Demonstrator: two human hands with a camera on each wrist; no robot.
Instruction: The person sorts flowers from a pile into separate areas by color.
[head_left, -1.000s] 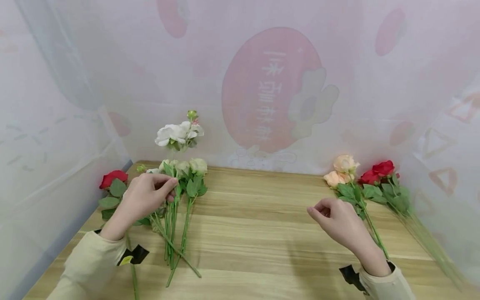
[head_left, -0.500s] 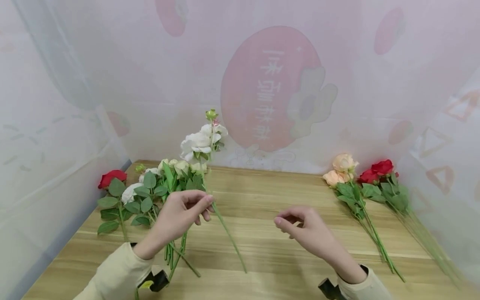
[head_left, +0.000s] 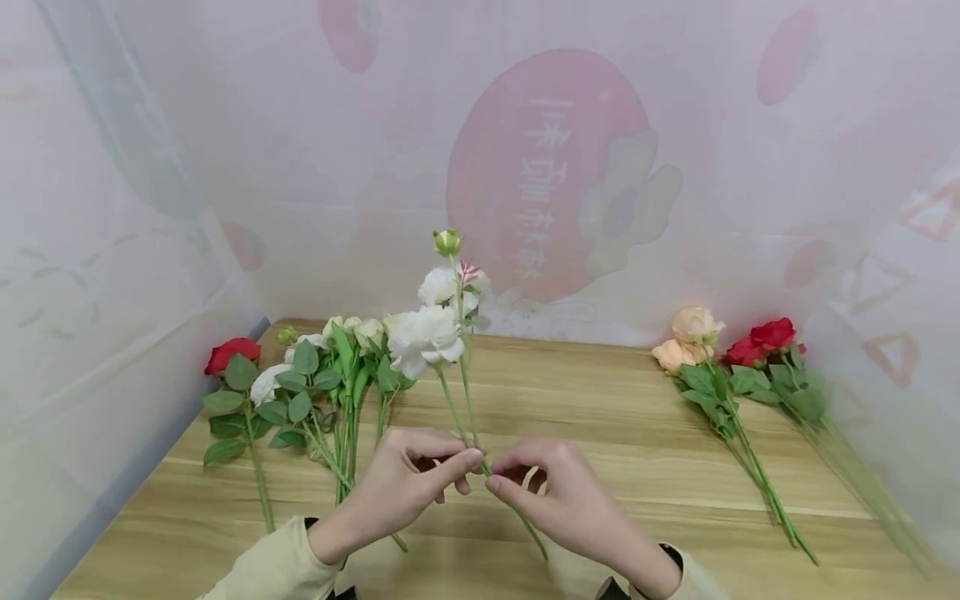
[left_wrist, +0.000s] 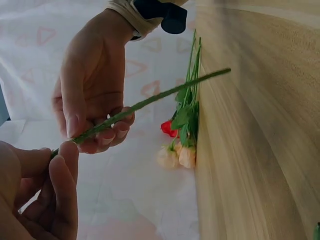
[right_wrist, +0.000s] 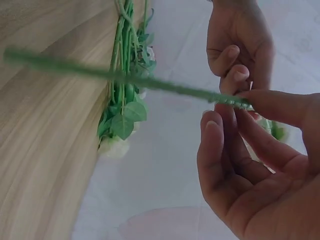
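Note:
A white artificial flower spray [head_left: 427, 337] with a green bud on top stands tilted above the middle of the table. My left hand [head_left: 416, 475] pinches its green stem [left_wrist: 165, 92] between thumb and fingers. Just below that, my right hand [head_left: 558, 492] pinches the same stem; the right wrist view shows its thumb and fingertip on it. The stem's bare end points down to the right, over the wooden table [head_left: 592, 400]. Close behind the left hand lie pale green-white roses [head_left: 367, 332] with leafy stems.
To the left are a red rose [head_left: 231, 354] and a white flower [head_left: 267, 385] with green leaves. Peach roses [head_left: 693, 325] and red roses [head_left: 772, 333] lie at the right with stems toward the front. A printed cloth wall [head_left: 360, 167] closes the back.
My left hand has carried the white flower spray from the left flowers rightward to the middle. My right hand has moved left from beside the peach roses and now pinches the stem.

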